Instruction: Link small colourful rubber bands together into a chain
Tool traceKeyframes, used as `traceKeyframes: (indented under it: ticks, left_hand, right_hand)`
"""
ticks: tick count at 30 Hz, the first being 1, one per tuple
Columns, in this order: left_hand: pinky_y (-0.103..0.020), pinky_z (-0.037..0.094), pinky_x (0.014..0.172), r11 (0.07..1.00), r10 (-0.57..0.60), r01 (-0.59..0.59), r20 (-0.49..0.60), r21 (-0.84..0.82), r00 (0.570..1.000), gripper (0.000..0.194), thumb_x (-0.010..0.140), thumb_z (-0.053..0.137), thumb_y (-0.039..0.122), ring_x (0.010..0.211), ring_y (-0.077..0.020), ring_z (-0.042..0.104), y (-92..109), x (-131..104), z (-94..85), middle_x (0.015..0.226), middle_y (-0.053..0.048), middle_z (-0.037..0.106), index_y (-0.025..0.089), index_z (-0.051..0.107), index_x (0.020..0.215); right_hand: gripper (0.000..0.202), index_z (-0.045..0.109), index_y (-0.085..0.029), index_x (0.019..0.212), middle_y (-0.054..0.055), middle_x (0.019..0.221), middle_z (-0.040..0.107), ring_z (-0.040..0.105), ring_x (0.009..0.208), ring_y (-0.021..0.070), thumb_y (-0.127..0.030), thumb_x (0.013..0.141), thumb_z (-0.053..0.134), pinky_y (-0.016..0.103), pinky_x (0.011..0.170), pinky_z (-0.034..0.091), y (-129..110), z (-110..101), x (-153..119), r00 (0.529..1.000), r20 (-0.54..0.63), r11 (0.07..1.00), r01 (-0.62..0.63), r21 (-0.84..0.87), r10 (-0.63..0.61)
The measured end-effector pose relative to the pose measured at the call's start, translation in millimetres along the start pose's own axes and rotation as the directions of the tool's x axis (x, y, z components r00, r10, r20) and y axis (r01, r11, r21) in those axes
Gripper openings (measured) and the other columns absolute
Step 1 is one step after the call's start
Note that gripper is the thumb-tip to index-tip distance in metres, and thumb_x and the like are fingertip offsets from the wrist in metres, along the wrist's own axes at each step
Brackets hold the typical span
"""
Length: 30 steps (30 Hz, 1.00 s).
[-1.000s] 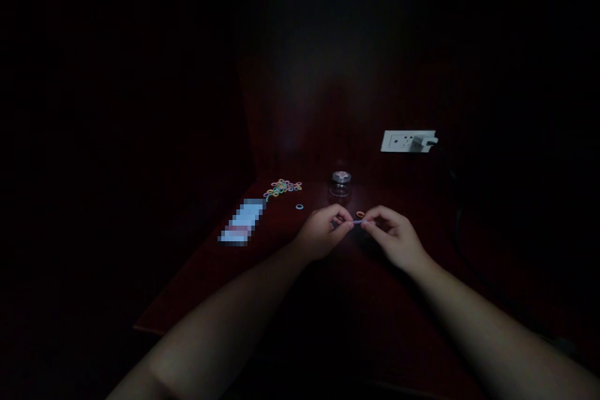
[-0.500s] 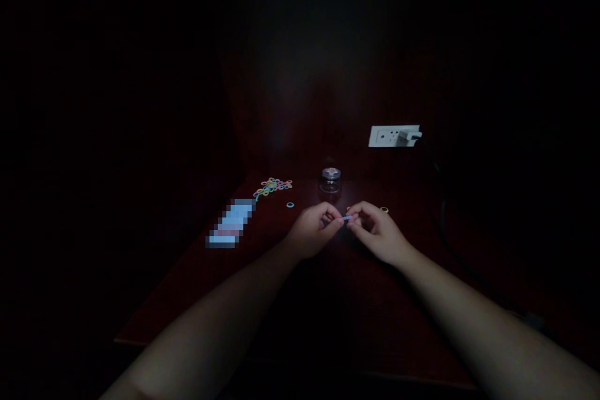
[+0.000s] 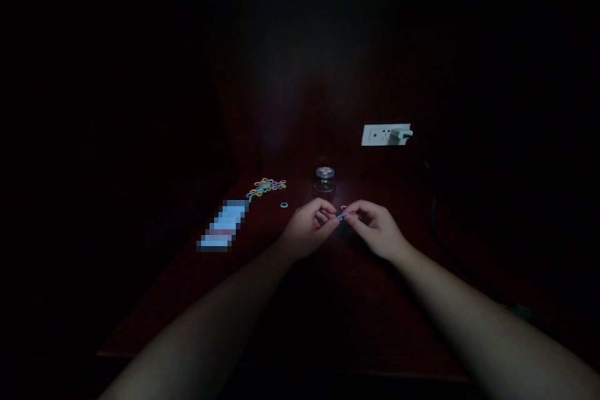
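Note:
My left hand [image 3: 307,228] pinches one end of a small purple hair tie [image 3: 341,216] between thumb and fingertips. At its other end my right hand [image 3: 377,230] has thumb and forefinger closed on it. The band is short and slanted between the two hands, just above the table; the fingers partly cover it. Just behind the right fingertips lies a pinkish-orange ring [image 3: 344,208], mostly hidden. A single blue hair tie [image 3: 284,205] rests to the left of my left hand.
A pile of coloured hair ties [image 3: 266,185] lies at the back left, with a blurred-out bright phone-like screen [image 3: 224,225] nearer me. Behind my hands stands a clear lidded jar [image 3: 324,180]. A wall socket [image 3: 385,134] holds a plug; its dark cable runs down the right side.
My fingertips have come slightly closer together, and the purple hair tie is more slanted. The view has shifted a little. A yellowish ring behind my right hand is now out of sight.

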<state>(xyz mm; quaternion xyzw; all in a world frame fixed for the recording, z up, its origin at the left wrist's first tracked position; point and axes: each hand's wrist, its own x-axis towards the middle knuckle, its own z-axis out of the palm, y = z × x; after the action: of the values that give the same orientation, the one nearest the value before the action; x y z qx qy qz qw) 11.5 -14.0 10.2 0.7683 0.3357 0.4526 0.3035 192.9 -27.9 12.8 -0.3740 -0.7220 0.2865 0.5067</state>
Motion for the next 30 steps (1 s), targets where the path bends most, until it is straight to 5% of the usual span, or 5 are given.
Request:
traceKeyframes:
  ticks: [12,26,30]
  left_hand:
    - [-0.02,0.042,0.058,0.999,0.001,-0.003,0.04,0.034,0.999,0.016,0.079,0.06,0.029,0.068,-0.0102,0.056,-1.8,-0.2,-0.3,0.081,-0.002,0.065,0.016,0.062,0.089]
    - [-0.02,0.04,0.059,0.999,0.018,-0.019,0.048,0.026,0.999,0.014,0.081,0.056,0.029,0.064,-0.009,0.052,7.5,-4.2,-0.1,0.078,-0.001,0.063,0.015,0.061,0.081]
    - [-0.02,0.042,0.061,0.999,0.027,-0.028,0.05,0.025,0.998,0.014,0.081,0.056,0.027,0.065,-0.0092,0.053,9.8,-3.7,-0.9,0.078,-0.002,0.064,0.014,0.061,0.081]
  right_hand:
    - [0.02,0.062,-0.016,0.081,-0.001,0.059,0.057,0.051,0.05,0.0101,-0.034,0.076,0.066,0.022,0.048,0.039,1.4,3.4,0.9,0.996,0.013,0.985,-0.086,0.152,0.085]
    - [0.023,0.058,-0.017,0.071,0.0,0.058,0.057,0.051,0.055,0.0119,-0.038,0.078,0.064,0.024,0.054,0.039,-8.1,-15.0,2.7,0.994,0.045,0.995,-0.098,0.031,0.097]
    - [0.025,0.059,-0.017,0.073,0.0,0.058,0.057,0.051,0.055,0.0124,-0.041,0.082,0.059,0.024,0.054,0.04,-5.6,-9.8,0.7,0.984,0.149,0.995,-0.087,-0.046,0.093]
